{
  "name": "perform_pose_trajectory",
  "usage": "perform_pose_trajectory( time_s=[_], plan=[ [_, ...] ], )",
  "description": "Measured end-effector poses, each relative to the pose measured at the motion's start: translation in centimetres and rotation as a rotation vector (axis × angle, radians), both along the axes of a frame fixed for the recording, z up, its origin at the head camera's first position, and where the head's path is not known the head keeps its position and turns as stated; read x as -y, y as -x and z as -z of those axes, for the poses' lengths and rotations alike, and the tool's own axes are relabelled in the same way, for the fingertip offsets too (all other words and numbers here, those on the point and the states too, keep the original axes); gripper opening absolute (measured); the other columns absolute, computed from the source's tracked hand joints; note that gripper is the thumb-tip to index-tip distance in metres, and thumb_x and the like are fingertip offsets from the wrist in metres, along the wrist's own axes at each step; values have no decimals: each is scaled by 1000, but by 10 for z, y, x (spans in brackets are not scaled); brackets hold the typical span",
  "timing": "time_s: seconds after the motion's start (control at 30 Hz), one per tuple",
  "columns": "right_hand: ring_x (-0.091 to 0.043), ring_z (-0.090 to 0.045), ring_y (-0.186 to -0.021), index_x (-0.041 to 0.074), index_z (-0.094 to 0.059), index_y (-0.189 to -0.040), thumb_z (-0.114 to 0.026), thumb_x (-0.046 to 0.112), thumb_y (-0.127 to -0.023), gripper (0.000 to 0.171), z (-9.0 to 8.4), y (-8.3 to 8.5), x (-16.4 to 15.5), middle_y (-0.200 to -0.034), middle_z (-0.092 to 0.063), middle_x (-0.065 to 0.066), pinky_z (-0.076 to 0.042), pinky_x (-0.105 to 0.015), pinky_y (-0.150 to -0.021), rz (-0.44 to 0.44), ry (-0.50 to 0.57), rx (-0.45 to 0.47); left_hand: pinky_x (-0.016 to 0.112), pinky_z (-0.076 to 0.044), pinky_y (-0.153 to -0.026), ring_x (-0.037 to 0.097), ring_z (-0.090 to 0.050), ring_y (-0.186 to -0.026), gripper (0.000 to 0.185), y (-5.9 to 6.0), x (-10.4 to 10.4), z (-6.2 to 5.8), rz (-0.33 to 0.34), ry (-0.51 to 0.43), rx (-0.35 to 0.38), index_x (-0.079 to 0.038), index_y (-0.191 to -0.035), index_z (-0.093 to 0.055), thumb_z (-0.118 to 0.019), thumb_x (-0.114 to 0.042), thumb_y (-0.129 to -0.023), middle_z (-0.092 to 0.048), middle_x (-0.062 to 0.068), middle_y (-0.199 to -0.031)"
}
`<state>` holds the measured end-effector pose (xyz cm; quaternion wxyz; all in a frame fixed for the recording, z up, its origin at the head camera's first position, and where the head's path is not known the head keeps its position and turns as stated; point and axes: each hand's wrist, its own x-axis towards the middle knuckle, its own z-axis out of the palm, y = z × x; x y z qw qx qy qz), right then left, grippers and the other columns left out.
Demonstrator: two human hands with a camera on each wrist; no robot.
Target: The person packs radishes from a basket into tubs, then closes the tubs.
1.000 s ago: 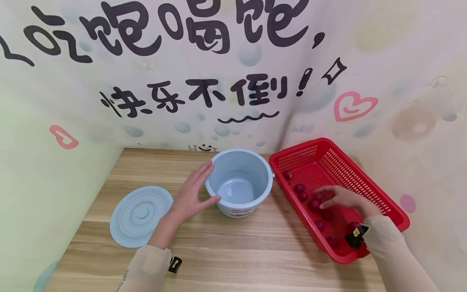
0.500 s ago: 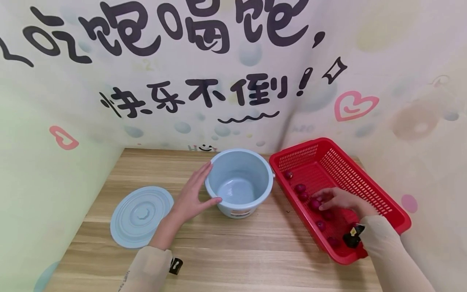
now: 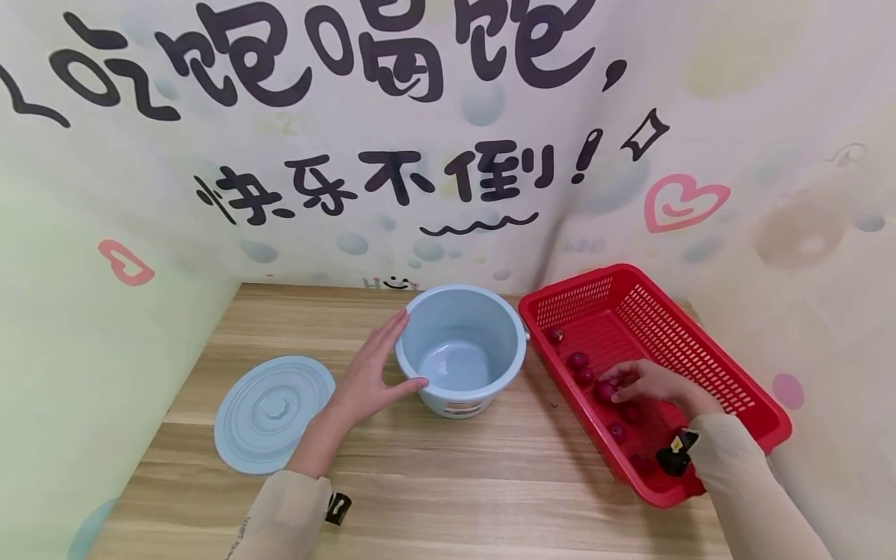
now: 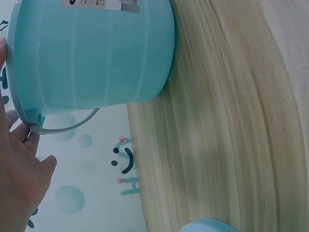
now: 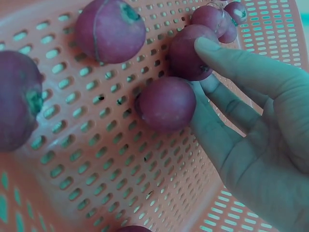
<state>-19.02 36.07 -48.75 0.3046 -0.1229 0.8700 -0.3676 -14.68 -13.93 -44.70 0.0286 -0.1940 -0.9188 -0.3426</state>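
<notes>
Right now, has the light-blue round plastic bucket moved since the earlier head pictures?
No: the bucket shows no visible shift either way against the black wavy line on the pale wall behind.

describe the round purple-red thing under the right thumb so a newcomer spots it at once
On the wooden table, find the red slotted basket right of the blue bucket. Inside it lie several round purple-red pieces, mostly toward the bucket side. The target piece is the only one touched by the thumb of the right hand.
</notes>
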Motion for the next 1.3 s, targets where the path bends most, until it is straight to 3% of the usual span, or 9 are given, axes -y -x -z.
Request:
perform_pose_trajectory(
  time_s=[0.6,0.97,1.3],
  plan=[
    [-15,-56,-110,2,-65,-128,-71,19,-92,41,-7,-1,-8,-126,-66,-17,-51,-30,-90,31,1,9,50,-18,-127,33,-23,-154,101,2,-2,1,2,-30,11,-22,-161,-19,-78,-46,-82,-19,0,-168],
    [-15,-57,-106,4,-64,-130,-70,22,-92,42,-12,-8,-3,-121,-68,-15,-51,-31,-89,55,59,14,65,-28,-119,38,-21,-153,106,-6,1,3,-18,-78,46,-20,-161,-19,-81,-46,-80,-17,2,-169],
    [-13,-60,-102,2,-63,-130,-71,21,-92,43,-34,-5,0,-120,-67,-19,-56,-29,-85,57,118,-17,64,-32,-117,34,-22,-154,109,-2,-1,-1,-28,-122,83,-21,-161,-17,-84,-46,-77,-18,-2,-169]
  ],
)
